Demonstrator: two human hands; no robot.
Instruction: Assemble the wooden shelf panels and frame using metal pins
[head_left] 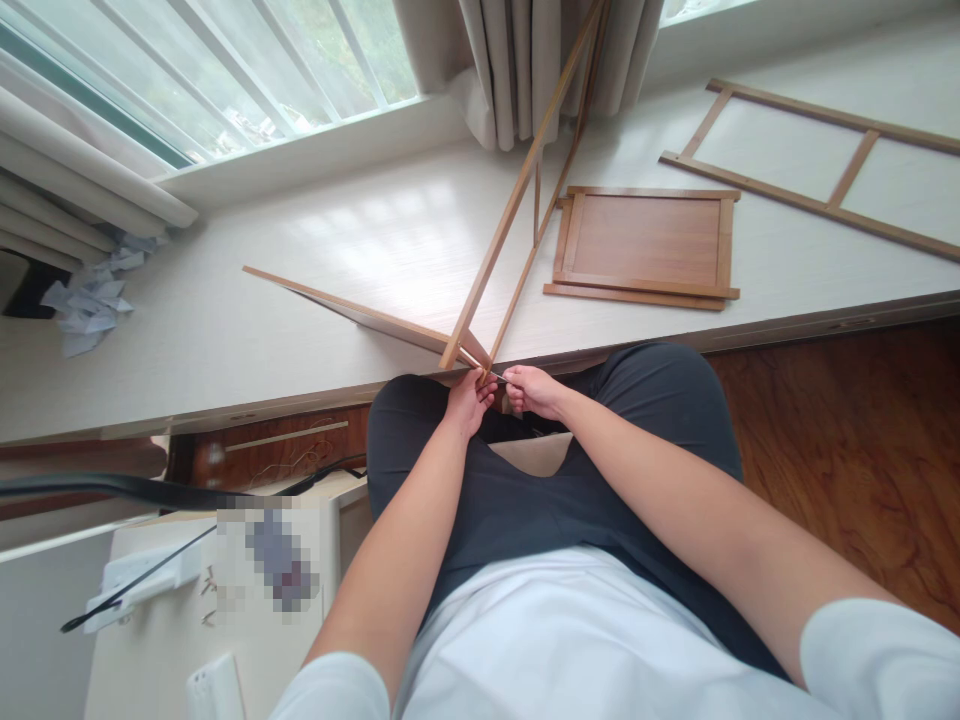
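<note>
**Pinching a metal tool (498,377) beside a slanting wooden frame (501,235)**

My left hand (471,402) is curling its fingers nearly closed about the near end of the frame, where it is meeting a wooden panel (352,308) at the front edge of the counter (225,350). My right hand (530,390) is gripping the tool in tightly folded fingers, its thin shaft pointing left at that joint; I cannot tell whether the tip is touching the wood. The frame is rising toward the counter's back edge, and the panel is stretching leftward. Right of the frame, stacked panels (645,240) are lying flat near the front edge; a ladder-shaped frame (853,169) is lying toward the right end. Paper scraps (90,305) are sitting toward the left end.
</note>
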